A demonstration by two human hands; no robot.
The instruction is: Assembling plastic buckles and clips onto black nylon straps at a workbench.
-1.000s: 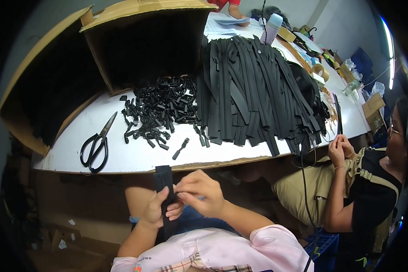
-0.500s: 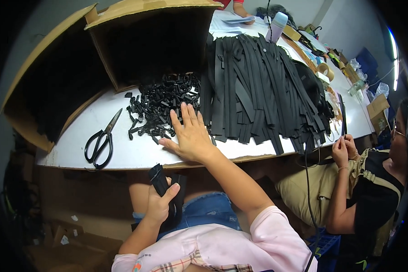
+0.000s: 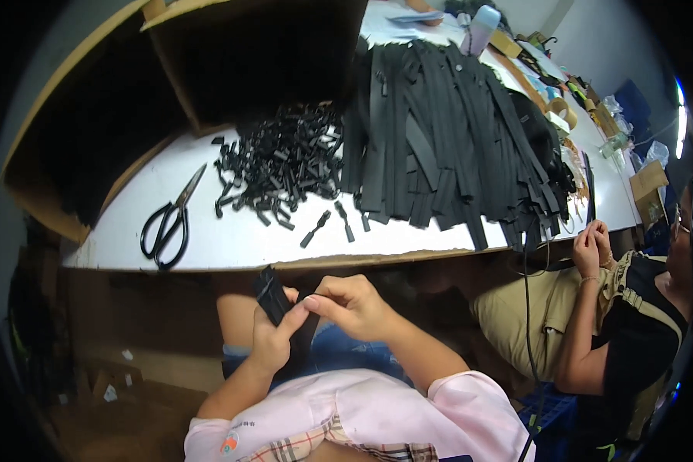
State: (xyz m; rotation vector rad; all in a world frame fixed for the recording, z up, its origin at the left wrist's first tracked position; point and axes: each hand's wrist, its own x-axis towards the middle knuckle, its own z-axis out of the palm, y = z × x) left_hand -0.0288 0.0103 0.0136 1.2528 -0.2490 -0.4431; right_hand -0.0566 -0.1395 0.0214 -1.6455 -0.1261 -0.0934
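Observation:
My left hand [image 3: 276, 333] is closed around a bundle of black zipper strips [image 3: 269, 296], held over my lap below the table edge. Their upper ends stick up past my fingers and the rest hangs down. Close against my left thumb, my right hand [image 3: 354, 308] is closed in a pinch at the strips. Whatever sits between its fingertips is hidden. On the white table [image 3: 239, 239] ahead lies a heap of small black zipper pulls [image 3: 285, 162]. Two loose pulls [image 3: 316, 229] lie nearer the front edge.
Black scissors [image 3: 169, 223] lie left of the heap. Open cardboard boxes [image 3: 185, 100] stand behind and left. A thick pile of black strips [image 3: 439, 146] covers the table's right side, with a bottle [image 3: 481, 29] beyond. A co-worker [image 3: 593, 308] sits at right; a black cable [image 3: 528, 308] hangs between us.
My right hand has come back from the heap of pulls to my left hand and closed from spread fingers into a pinch. Two pulls now lie apart from the heap. The view has shifted slightly.

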